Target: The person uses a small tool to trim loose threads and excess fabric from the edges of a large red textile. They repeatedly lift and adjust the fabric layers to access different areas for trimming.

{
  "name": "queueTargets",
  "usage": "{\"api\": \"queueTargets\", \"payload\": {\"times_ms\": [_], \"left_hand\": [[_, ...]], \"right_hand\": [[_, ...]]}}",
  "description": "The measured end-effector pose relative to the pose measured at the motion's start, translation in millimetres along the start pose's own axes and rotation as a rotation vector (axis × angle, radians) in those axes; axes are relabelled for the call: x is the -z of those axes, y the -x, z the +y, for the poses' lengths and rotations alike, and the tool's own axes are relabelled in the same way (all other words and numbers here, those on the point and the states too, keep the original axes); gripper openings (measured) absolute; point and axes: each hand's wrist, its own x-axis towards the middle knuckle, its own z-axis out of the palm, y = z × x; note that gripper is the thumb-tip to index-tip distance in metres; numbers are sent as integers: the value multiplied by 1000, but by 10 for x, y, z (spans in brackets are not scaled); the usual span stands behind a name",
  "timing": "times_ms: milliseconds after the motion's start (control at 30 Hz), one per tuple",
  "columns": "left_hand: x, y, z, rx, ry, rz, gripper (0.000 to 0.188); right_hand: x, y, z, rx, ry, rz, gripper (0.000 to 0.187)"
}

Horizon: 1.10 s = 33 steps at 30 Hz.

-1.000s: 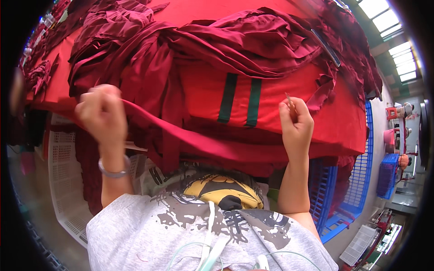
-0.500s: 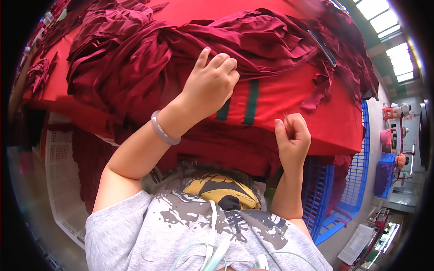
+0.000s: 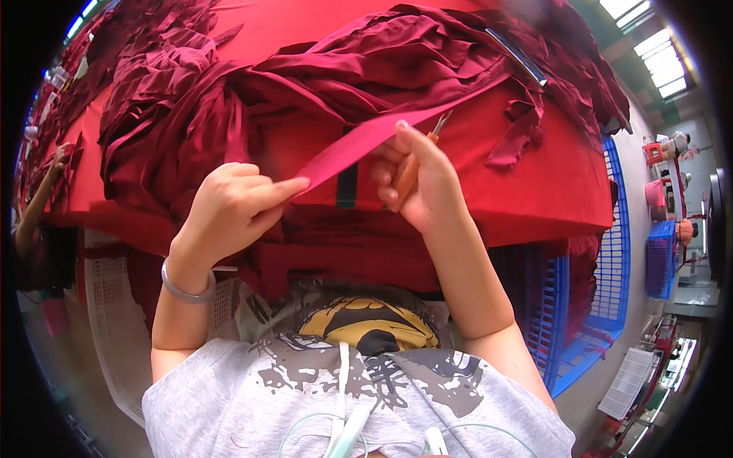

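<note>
My left hand (image 3: 233, 200) is closed on the near end of a crimson fabric strip (image 3: 347, 153), pinching it at the fingertips. The strip runs taut up and to the right toward the dark red cloth pile (image 3: 305, 91). In my right hand (image 3: 424, 179) is a pair of orange-handled thread snips (image 3: 406, 182), their pointed metal tips sticking out past the fingers. The right thumb lies against the strip's lower edge, and the other fingers curl around the handle. Whether that hand also grips the cloth is hard to tell.
A red-covered table (image 3: 473, 183) bears the heaped cloth and a dark, long, flat object (image 3: 517, 57). Below stand a white basket (image 3: 114, 305) at left and a blue crate (image 3: 603, 320) at right. Another person's arm (image 3: 34, 202) reaches in at far left.
My left hand has come down and left and now holds the strip's end. My right hand has moved up and left to the strip, with the snips showing clearly.
</note>
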Motion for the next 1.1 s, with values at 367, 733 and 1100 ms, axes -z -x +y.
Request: {"api": "queueTargets", "payload": {"times_ms": [367,733,1100], "left_hand": [[480,636,-528,115,-147,303,41],[203,624,-381,193,-424,309,34],[-393,130,-5,193,-371,66,33]], "right_hand": [[1141,474,-1266,691,-413,120,18],[2678,1547,-2284,688,-120,361,14],[3418,1530,-2956,1109,266,960,19]]}}
